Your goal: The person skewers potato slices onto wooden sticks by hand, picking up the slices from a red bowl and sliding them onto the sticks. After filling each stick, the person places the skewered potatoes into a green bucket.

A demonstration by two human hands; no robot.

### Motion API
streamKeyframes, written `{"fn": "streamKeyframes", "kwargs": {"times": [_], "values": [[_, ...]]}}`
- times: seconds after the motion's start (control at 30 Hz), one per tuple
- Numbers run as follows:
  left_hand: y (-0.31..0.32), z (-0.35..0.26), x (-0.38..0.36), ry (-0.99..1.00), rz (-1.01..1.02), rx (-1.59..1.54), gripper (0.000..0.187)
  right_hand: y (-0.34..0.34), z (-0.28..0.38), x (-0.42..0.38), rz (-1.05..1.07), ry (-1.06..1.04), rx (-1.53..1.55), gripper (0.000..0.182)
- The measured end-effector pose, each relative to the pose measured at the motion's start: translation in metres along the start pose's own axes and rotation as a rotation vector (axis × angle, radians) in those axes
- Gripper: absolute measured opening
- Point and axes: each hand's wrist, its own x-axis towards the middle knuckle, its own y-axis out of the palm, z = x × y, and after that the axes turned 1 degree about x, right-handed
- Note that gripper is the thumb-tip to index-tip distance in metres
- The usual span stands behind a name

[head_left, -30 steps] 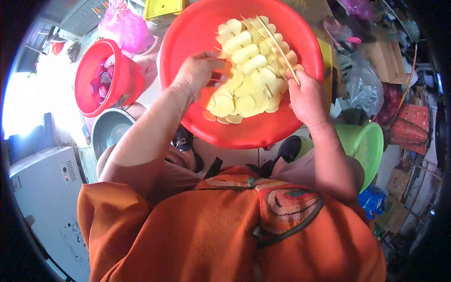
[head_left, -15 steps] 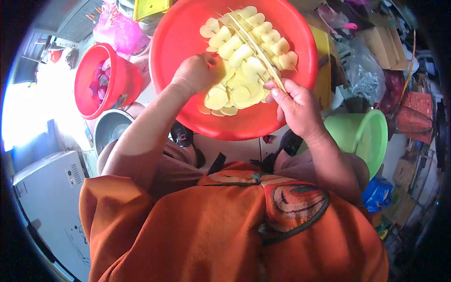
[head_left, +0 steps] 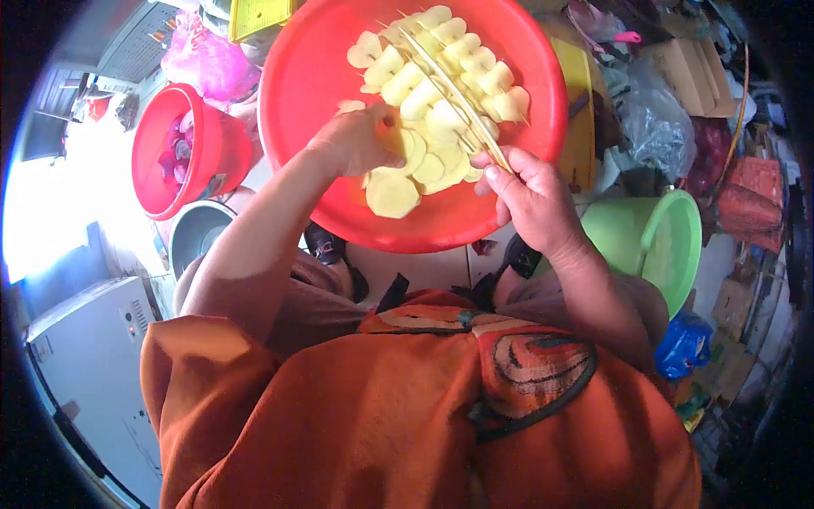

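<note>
Inside a large red basin [head_left: 297, 76] lie thin, pale yellow potato slices [head_left: 393, 197] in a loose pile. Behind them, rows of potato slices threaded on skewers [head_left: 403, 83] lie side by side. My left hand [head_left: 352, 144] reaches into the pile from the left, fingers curled round slices that it partly hides. My right hand [head_left: 534, 191], at the basin's near right side, grips a bundle of thin wooden sticks [head_left: 454, 89] by one end. The sticks slant up and left over the threaded slices.
A smaller red bucket [head_left: 229, 144] with purple-red pieces stands left, beside a grey metal bowl [head_left: 182, 237]. A green tub [head_left: 674, 246] is at right. Pink plastic bag [head_left: 212, 59], clear plastic [head_left: 657, 119] and cardboard [head_left: 695, 76] lie around. A white appliance [head_left: 97, 365] stands lower left.
My left hand has moved slightly down and spread the potato slice pile; one slice has come to lie nearer the basin's front. My right hand still holds the sticks, nearly in place.
</note>
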Motion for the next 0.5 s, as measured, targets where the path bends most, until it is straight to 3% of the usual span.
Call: {"fn": "streamKeyframes", "kwargs": {"times": [0.1, 0.17, 0.27, 0.5], "values": [[0.0, -0.009, -0.01, -0.039, 0.12, 0.076, 0.051, 0.0, 0.001, -0.001, 0.01, -0.013, 0.004, 0.021], [0.007, -0.003, -0.013, 0.112, 0.088, 0.054, 0.042, 0.002, 0.002, -0.001, 0.024, -0.02, 0.005, 0.021], [0.007, -0.004, -0.015, 0.047, 0.009, 0.02, 0.033, 0.005, 0.002, -0.002, 0.029, -0.023, 0.01, 0.022], [0.007, 0.007, -0.011, -0.02, -0.01, -0.026, 0.028, 0.008, -0.001, -0.003, 0.034, -0.017, 0.014, 0.022]]}}
